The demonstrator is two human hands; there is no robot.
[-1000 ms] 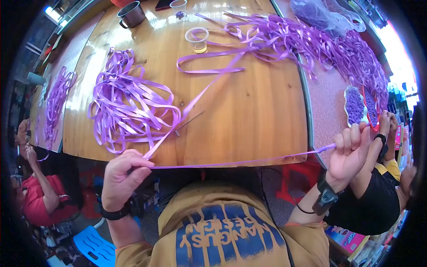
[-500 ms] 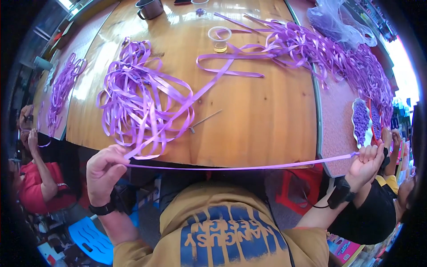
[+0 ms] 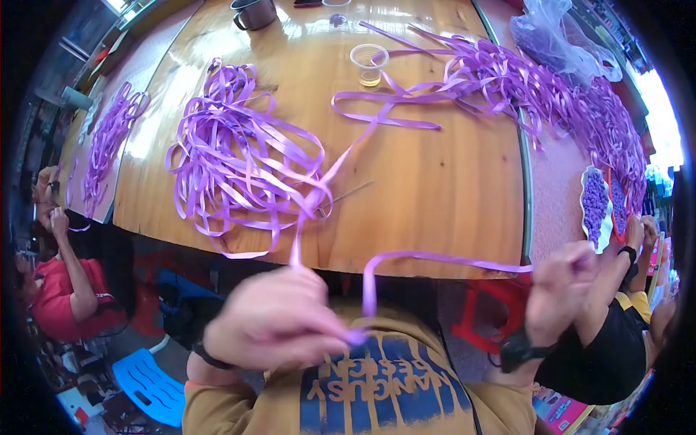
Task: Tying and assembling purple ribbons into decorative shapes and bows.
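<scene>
A narrow purple ribbon (image 3: 464,261) runs slack between my hands along the table's near edge, then bends down. My left hand (image 3: 272,319), blurred, pinches it between thumb and fingertips in front of my shirt. Another stretch leads from this hand up to the loose heap of purple ribbon (image 3: 235,167) on the table. My right hand (image 3: 562,290) is at the table's near right corner, also blurred, with its fingers closed where the ribbon runs to it. The ribbon's end there is hidden.
A thin metal rod (image 3: 353,190) lies beside the heap. Farther off stand a plastic cup (image 3: 369,67) with yellow liquid and a dark mug (image 3: 254,14). More ribbon (image 3: 500,76) spreads right, near a white dish (image 3: 594,206) of purple bits. People sit left and right.
My left hand has moved right and down toward my chest. My right hand has come slightly left and lower. The ribbon between them, taut before, now hangs slack and bent.
</scene>
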